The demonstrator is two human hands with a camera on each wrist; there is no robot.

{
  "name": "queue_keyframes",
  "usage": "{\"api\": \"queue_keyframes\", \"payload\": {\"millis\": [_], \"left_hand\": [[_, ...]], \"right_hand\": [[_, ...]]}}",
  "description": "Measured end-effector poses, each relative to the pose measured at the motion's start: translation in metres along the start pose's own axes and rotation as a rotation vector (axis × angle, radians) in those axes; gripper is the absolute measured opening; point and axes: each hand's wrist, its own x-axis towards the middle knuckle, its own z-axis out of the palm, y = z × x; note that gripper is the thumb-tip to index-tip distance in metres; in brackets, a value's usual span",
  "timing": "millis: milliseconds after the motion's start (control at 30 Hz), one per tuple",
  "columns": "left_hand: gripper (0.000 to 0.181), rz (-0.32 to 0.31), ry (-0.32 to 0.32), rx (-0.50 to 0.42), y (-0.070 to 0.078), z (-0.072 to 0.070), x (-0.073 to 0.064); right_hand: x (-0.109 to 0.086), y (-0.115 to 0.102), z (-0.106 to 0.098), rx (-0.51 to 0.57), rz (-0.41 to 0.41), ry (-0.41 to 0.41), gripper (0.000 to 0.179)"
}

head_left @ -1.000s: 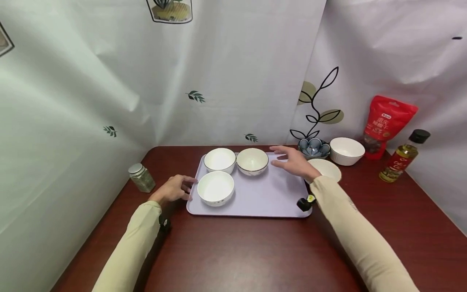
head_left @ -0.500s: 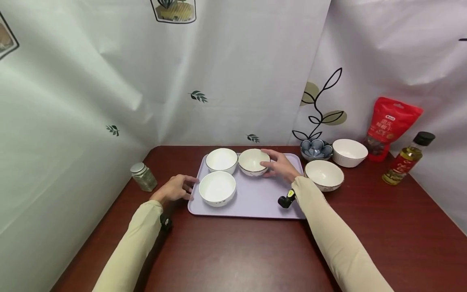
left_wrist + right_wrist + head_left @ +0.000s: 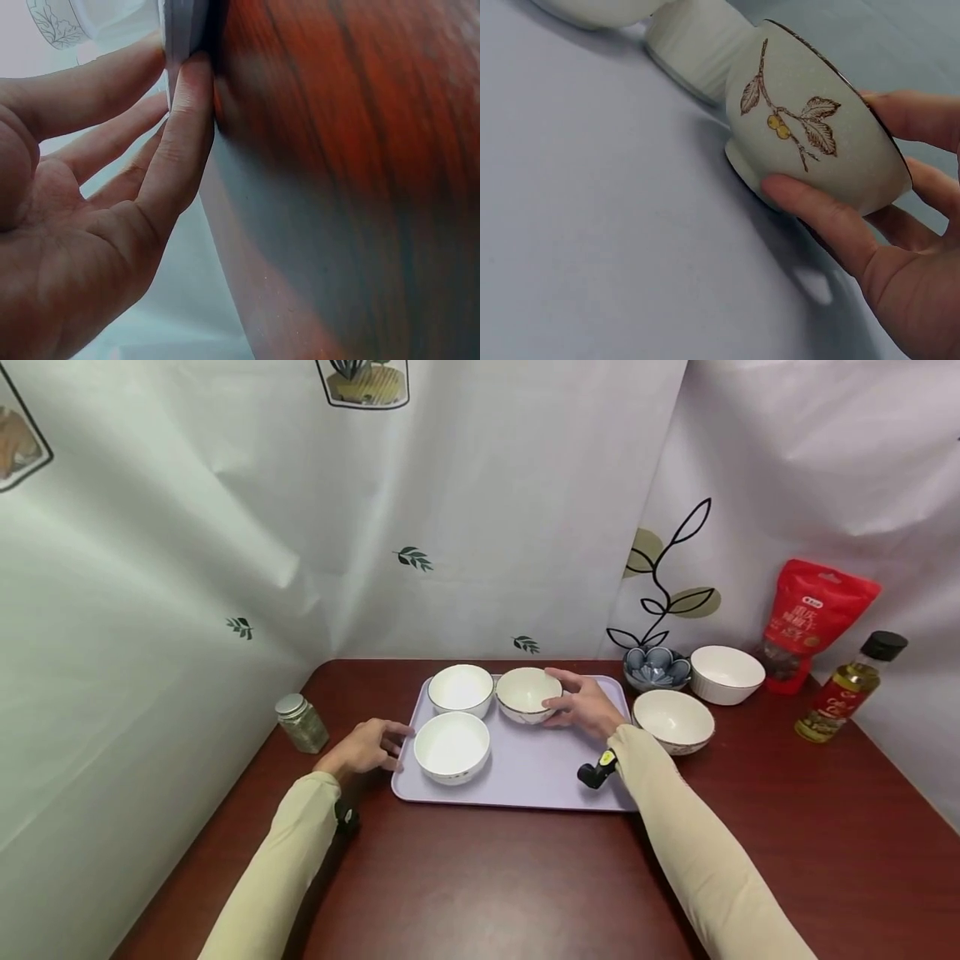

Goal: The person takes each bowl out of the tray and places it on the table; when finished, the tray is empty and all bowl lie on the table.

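My right hand [image 3: 587, 706] grips the right side of a cream bowl [image 3: 802, 120] with a dark rim and a leaf-and-berry pattern. In the right wrist view the thumb lies low on its wall, with fingers behind. Whether its foot touches the tray is hard to tell. A pale lilac tray [image 3: 525, 777] lies beneath it, its left edge pinched between the thumb and fingers of my left hand [image 3: 112, 180]. Also on the tray are a white bowl [image 3: 461, 689] at the back left and another white bowl [image 3: 452, 746] in front of it.
Right of the tray stand a patterned bowl [image 3: 673, 720], a blue petal-shaped dish [image 3: 656, 668] and a white ribbed bowl [image 3: 726, 674]. Farther right are a red pouch [image 3: 813, 614] and an oil bottle [image 3: 840, 697]. A lidded glass jar [image 3: 302, 724] stands left on the brown table [image 3: 480, 885].
My right hand has come left from above the tray's back right and taken hold of the cream bowl. The left hand stays at the tray's edge; the head view has shifted slightly.
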Motion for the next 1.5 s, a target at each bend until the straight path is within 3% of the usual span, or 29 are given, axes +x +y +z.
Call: {"api": "queue_keyframes", "payload": {"millis": [200, 567, 800, 1133, 1500], "left_hand": [[0.063, -0.007, -0.015, -0.007, 0.000, 0.002, 0.000], [0.064, -0.001, 0.000, -0.008, 0.001, -0.001, 0.001], [0.064, 0.002, 0.004, -0.005, 0.000, 0.000, 0.000], [0.064, -0.006, 0.001, -0.022, 0.001, 0.000, 0.000], [0.064, -0.003, -0.008, -0.028, 0.003, 0.000, -0.001]], "right_hand": [[-0.015, -0.012, -0.005, -0.007, -0.006, -0.020, 0.081], [-0.053, -0.054, -0.027, -0.032, -0.056, -0.041, 0.085], [-0.082, -0.066, -0.054, -0.084, -0.078, -0.046, 0.085], [-0.120, -0.071, -0.093, -0.075, -0.067, -0.020, 0.082], [-0.163, -0.067, -0.154, -0.007, -0.129, 0.033, 0.067]]}}
